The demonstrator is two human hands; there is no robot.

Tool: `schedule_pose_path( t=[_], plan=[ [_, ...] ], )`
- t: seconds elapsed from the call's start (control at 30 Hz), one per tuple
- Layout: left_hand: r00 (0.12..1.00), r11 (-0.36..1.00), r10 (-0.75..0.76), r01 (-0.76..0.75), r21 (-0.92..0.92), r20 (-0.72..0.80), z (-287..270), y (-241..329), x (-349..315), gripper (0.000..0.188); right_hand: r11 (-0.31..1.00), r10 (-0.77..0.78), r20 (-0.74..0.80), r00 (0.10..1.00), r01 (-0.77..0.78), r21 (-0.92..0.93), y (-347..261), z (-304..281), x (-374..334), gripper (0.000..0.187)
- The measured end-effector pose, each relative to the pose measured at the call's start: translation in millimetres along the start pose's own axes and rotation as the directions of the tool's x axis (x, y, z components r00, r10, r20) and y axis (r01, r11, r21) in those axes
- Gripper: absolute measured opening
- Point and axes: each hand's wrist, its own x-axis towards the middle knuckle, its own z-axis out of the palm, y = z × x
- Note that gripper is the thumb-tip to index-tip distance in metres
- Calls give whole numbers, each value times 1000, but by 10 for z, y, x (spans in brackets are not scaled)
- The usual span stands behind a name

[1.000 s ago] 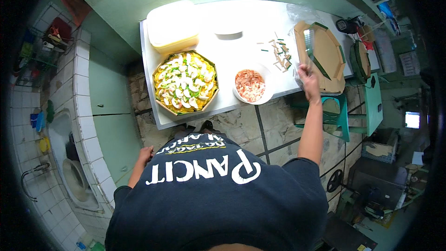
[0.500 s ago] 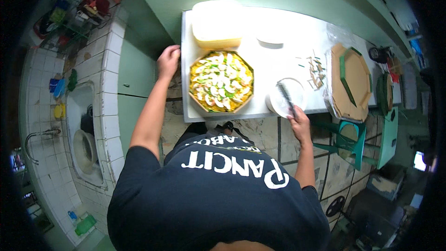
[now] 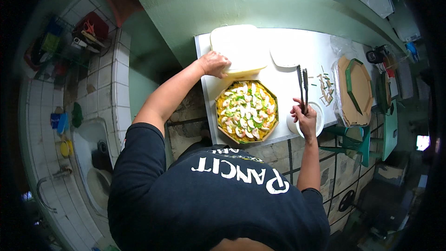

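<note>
My left hand (image 3: 215, 64) reaches over the table, its fingers closed round the near left corner of a pale yellow plastic container (image 3: 244, 71). Upright black tongs (image 3: 303, 86) are gripped in my right hand (image 3: 304, 118), their two arms slightly apart with nothing between them. Below that hand sits a round white bowl (image 3: 318, 123), partly hidden by it; its contents cannot be made out. Between my hands, near the table's front edge, an octagonal tray of yellow noodles (image 3: 246, 111) is covered with white egg-like slices and green bits.
A white, flat-looking piece (image 3: 283, 56) lies beside the container. Small sticks (image 3: 326, 88) are scattered right of the tongs, before stacked octagonal cardboard trays (image 3: 362, 88). A green stool (image 3: 353, 142) stands under the table's right end; a tiled sink (image 3: 95, 148) is at the left.
My left hand has moved from the table's left edge to the container's corner. The tongs have come up out of the bowl in my right hand. The view has shifted.
</note>
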Motion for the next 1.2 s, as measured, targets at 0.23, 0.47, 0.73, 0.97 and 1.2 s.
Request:
schedule_pose_path(
  t=[0.23,0.47,0.73,0.97,1.2],
  plan=[
    [882,961,220,-270,-63,-416,-258,-606,-155,18,992,120,-252,960,-109,56,-184,715,634,26],
    [614,706,-612,139,-695,-498,-566,-1771,28,26,825,60,-265,962,-198,-529,-278,910,1167,31],
    [475,506,-771,56,-860,-423,55,-2303,297,31,408,-18,-63,998,-50,-912,-318,1775,1926,24],
    [527,438,-776,56,-897,-346,990,-1473,-1004,37,331,-74,236,969,247,-911,-632,1729,1650,19],
    [572,212,-537,803,-557,620,2948,-171,-3441,33,338,-171,325,930,365,-868,-483,1818,1750,18]
  ],
)
